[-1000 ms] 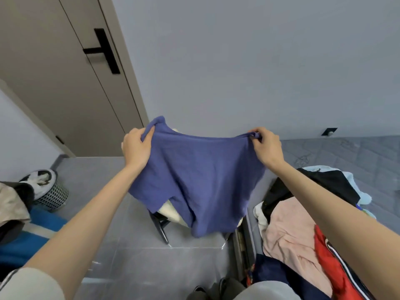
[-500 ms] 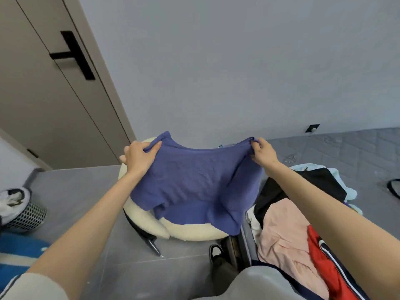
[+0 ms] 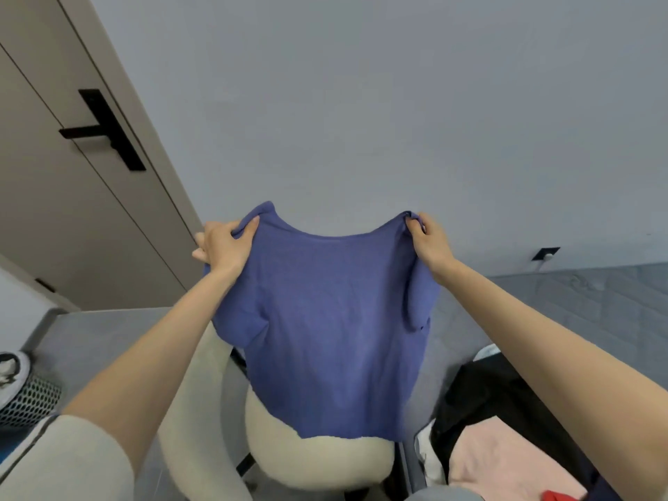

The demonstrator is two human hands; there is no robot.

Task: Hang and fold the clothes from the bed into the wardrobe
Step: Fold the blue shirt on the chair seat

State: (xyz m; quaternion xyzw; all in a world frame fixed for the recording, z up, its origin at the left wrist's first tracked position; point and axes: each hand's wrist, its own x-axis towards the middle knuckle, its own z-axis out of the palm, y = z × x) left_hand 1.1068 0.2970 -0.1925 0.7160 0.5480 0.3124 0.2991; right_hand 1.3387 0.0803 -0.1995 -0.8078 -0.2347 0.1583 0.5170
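A blue short-sleeved shirt (image 3: 336, 330) hangs spread out in front of me, held up by its two shoulders. My left hand (image 3: 226, 244) grips the left shoulder and my right hand (image 3: 428, 240) pinches the right one. The hem dangles over a cream chair (image 3: 318, 461) below. At the lower right, more clothes lie in a pile on the grey bed (image 3: 596, 301): a black garment (image 3: 488, 395), a pink one (image 3: 506, 461) and a bit of red cloth (image 3: 558, 496).
A beige door (image 3: 54, 211) with a black handle (image 3: 105, 132) stands at the left. A mesh bin (image 3: 25, 392) sits on the grey floor at the lower left. A plain grey wall (image 3: 397, 103) with a socket (image 3: 546, 254) fills the background.
Both hands have lifted the blue shirt higher, and it now hangs full length and flat instead of bunched. The view has tilted up and moved nearer to the chair.
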